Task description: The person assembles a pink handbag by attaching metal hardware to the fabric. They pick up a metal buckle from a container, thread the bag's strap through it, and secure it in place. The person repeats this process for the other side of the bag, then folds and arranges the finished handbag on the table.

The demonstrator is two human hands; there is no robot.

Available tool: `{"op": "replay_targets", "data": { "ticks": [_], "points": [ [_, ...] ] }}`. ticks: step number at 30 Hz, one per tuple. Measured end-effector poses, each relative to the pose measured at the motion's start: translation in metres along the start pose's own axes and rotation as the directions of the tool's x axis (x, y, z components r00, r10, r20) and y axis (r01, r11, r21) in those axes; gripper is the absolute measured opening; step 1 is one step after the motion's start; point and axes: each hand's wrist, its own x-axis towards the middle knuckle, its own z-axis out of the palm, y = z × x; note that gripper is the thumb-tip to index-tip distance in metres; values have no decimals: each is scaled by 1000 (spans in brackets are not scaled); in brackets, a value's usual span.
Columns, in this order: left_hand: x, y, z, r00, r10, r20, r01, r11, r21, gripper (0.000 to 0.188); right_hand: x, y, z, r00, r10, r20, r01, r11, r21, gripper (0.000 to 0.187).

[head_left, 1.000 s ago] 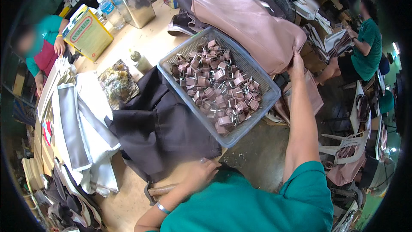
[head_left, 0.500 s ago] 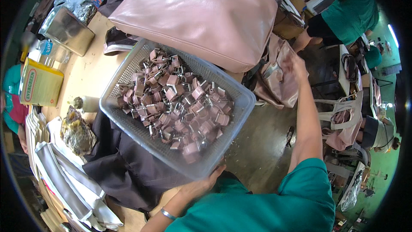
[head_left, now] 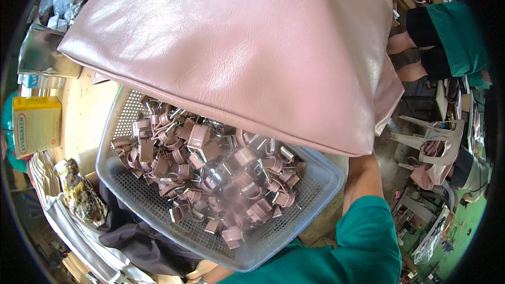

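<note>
A translucent grey plastic basket (head_left: 314,192) sits close against my body, tilted, holding many small pink strap tabs with metal rings (head_left: 200,137). A large pink leather-like bag (head_left: 236,47) with a piped edge hangs over the basket's far side and hides part of it. My right forearm (head_left: 363,177) reaches up behind the bag's near right corner; my right hand is hidden there. At the basket's near edge only a bit of my left forearm (head_left: 216,273) shows, and the left hand is out of sight under the basket.
Along the left of the wooden table (head_left: 87,102) stand a yellow box (head_left: 39,126) and a square metal tin (head_left: 47,52). Dark cloth (head_left: 150,244) and a crumpled plastic-wrapped lump (head_left: 84,200) lie left of the basket. A person in green (head_left: 457,37) and a plastic chair (head_left: 434,137) are at right.
The pink bag has come nearer and now covers the basket's far side. My right hand has gone from beside the bag to behind it. The basket appears lower and closer to me.
</note>
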Motion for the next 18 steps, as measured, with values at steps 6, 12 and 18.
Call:
{"op": "replay_targets", "data": {
  "ticks": [6, 12, 18],
  "points": [
    [-3, -2, 7, 1000, -26, 11, 26, 1000, -7, 35, 8, 26, -32, 996, 92, -8, -93, 994, -61, 34],
    [-12, 7, 32, 999, -36, -23, 37, 999, 38, 35, -11, 47, -211, 858, -98, -504, 118, 993, 9, 18],
    [1, -2, 58, 964, 38, -264, -113, 954, -279, 30, -47, 41, -419, 617, -248, -747, 247, 962, -115, 23]
  ]
}}
